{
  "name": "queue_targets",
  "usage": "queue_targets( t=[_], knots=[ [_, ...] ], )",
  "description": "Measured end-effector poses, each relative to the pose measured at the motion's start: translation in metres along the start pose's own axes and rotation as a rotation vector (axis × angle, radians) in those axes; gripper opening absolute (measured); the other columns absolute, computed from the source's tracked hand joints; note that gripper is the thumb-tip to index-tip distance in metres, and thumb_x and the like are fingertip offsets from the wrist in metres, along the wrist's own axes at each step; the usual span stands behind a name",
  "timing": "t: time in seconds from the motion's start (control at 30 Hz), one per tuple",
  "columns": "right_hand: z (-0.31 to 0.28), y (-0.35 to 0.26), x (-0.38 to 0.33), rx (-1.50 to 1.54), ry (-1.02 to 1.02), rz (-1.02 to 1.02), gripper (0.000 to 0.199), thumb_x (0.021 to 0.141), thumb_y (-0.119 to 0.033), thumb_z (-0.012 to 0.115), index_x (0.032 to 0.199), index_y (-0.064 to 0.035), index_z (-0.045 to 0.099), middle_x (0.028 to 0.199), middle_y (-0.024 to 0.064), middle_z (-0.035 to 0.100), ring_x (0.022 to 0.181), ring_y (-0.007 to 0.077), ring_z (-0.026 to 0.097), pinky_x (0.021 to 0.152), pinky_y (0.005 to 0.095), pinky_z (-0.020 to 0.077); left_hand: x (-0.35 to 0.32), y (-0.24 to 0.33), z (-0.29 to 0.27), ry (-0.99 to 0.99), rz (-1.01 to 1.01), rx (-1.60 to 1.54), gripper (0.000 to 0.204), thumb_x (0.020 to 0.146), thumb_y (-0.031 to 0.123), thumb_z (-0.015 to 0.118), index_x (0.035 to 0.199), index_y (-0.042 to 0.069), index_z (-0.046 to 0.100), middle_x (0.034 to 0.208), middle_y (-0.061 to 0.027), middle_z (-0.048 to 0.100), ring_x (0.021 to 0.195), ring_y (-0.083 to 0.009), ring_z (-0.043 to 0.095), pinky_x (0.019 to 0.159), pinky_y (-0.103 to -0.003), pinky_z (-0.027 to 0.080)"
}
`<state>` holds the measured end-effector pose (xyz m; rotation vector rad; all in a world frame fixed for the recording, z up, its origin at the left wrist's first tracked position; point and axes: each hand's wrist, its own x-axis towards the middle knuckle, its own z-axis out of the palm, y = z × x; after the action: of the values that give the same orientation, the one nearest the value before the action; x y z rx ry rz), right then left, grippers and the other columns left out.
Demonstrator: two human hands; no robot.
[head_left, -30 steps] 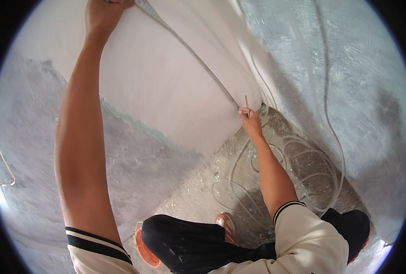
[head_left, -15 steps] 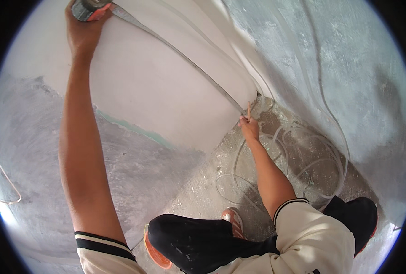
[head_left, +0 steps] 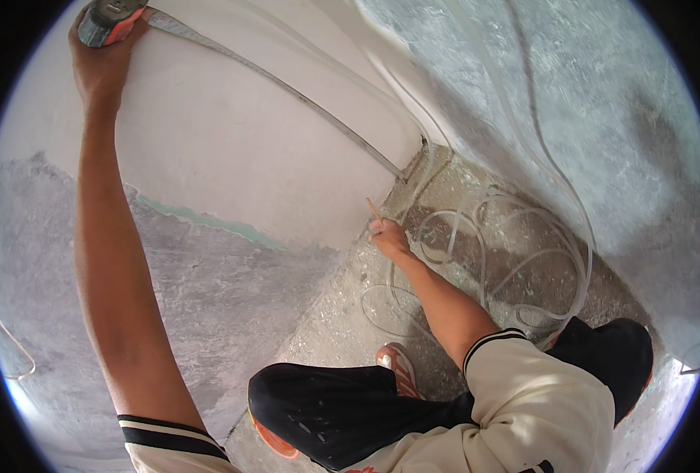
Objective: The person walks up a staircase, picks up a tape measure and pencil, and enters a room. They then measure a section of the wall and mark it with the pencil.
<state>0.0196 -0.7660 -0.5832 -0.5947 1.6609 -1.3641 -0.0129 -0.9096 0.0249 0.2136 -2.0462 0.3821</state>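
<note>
High against the white wall (head_left: pixel 232 134), my left hand (head_left: pixel 102 72) is closed around a black and orange-red tape measure (head_left: pixel 106 24). Its long metal blade (head_left: pixel 287 89) slants down across the wall, and the blade's tip meets the base of the wall close to the corner. My right hand (head_left: pixel 390 238) is low, just above the floor beside the wall's foot, with fingers pinched on a thin wooden pencil (head_left: pixel 374 208). The pencil sticks up from the fingers, a short way from the blade's tip and apart from it.
A clear hose (head_left: pixel 482 260) lies in loops over the rough, speckled floor (head_left: pixel 330 331) to the right of my right arm, and part of it runs up the bluish-grey wall (head_left: pixel 618 118). My orange and white shoe (head_left: pixel 399 370) is below. Grey rough plaster (head_left: pixel 208 307) covers the lower left wall.
My right hand has left the blade's tip and moved down and left with the pencil. The blade's tip stays at the wall's base. The whole view has shifted slightly.
</note>
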Motion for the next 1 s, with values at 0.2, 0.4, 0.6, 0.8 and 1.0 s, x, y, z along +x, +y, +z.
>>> queue_targets(
  t=[0.2,0.4,0.6,0.8,1.0],
  knots=[
    [0.002,-0.002,-0.004,-0.065,0.002,-0.037,0.028,0.085,-0.015,0.078,0.111,-0.0081,0.073,0.096,0.0100,0.075,0.091,0.0244,0.072,0.082,0.0370,0.0560,0.012,-0.013,-0.008,-0.111,0.045,-0.051,0.063,0.075,0.033,0.096,0.123,0.004,0.068,0.114,-0.0048,0.074,0.105,-0.0152,0.068,0.097,-0.031,0.052],
    [-0.007,-0.011,-0.008,-0.112,-0.009,0.051,0.025,0.088,-0.022,0.076,0.109,-0.0080,0.073,0.098,0.0115,0.075,0.090,0.0257,0.072,0.081,0.0384,0.0557,0.004,-0.003,-0.003,-0.037,0.022,0.041,0.062,0.075,0.035,0.095,0.123,0.005,0.069,0.113,-0.0041,0.074,0.104,-0.0158,0.069,0.096,-0.032,0.052],
    [-0.004,-0.015,-0.011,-0.110,0.045,-0.002,0.032,0.094,-0.035,0.071,0.106,-0.0057,0.073,0.094,0.0121,0.075,0.088,0.0275,0.072,0.080,0.0385,0.0560,0.003,-0.002,-0.003,-0.018,-0.028,0.087,0.073,0.072,0.039,0.097,0.127,0.003,0.065,0.119,-0.0066,0.072,0.109,-0.0167,0.067,0.099,-0.032,0.051],
    [-0.013,-0.015,-0.001,0.118,0.117,-0.007,0.058,0.102,-0.055,0.058,0.093,0.0002,0.071,0.078,0.0089,0.071,0.074,0.0216,0.069,0.073,0.0372,0.0549,0.009,0.004,0.004,-0.080,-0.049,-0.052,0.082,0.071,0.038,0.097,0.134,0.003,0.059,0.124,-0.0072,0.070,0.113,-0.0158,0.065,0.100,-0.032,0.051],
    [-0.006,-0.108,-0.033,0.418,-0.043,-0.316,0.062,0.106,-0.056,0.050,0.087,-0.0002,0.069,0.073,0.0050,0.064,0.068,0.0141,0.064,0.064,0.0304,0.0496,0.041,-0.123,-0.030,-0.236,-0.159,-0.618,0.079,0.076,0.003,0.087,0.144,0.009,0.046,0.127,-0.0081,0.065,0.115,-0.0206,0.064,0.099,-0.035,0.055]
  ],
)
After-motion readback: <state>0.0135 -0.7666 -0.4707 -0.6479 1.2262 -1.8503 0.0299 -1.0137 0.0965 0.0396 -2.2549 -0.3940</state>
